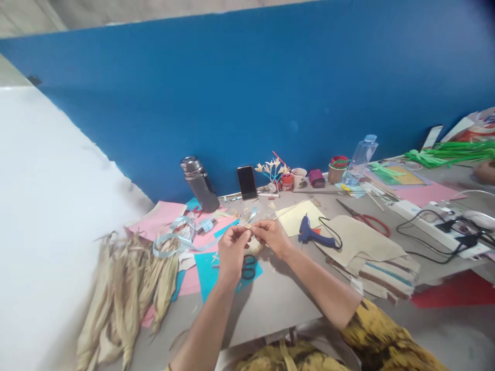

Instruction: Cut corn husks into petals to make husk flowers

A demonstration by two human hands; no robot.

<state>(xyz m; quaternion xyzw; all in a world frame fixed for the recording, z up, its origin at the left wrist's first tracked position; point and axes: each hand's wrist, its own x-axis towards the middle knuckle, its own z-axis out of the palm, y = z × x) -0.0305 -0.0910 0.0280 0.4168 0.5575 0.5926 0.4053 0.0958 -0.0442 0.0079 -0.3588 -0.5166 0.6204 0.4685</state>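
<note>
My left hand (234, 250) and my right hand (271, 237) meet above the middle of the table, fingertips pinched together on a small pale piece (246, 225). The piece is mostly hidden by the fingers, so its shape cannot be told. Beneath the hands lie a blue paper sheet (206, 272) and scissors with dark handles (248, 268). Just right of my right hand, a blue glue gun (315, 234) rests by yellow paper (296, 219). Dried husks (127, 293) hang over the table's left side, near a light blue ribbon (170, 252).
Along the blue partition stand a thermos (200, 185), a phone (246, 182), husk flowers (273, 170), a paper cup (299, 178) and a plastic bottle (360, 159). To the right are red-handled pliers (367, 219), a folded cloth (386, 273) and a power strip (436, 229) with cables.
</note>
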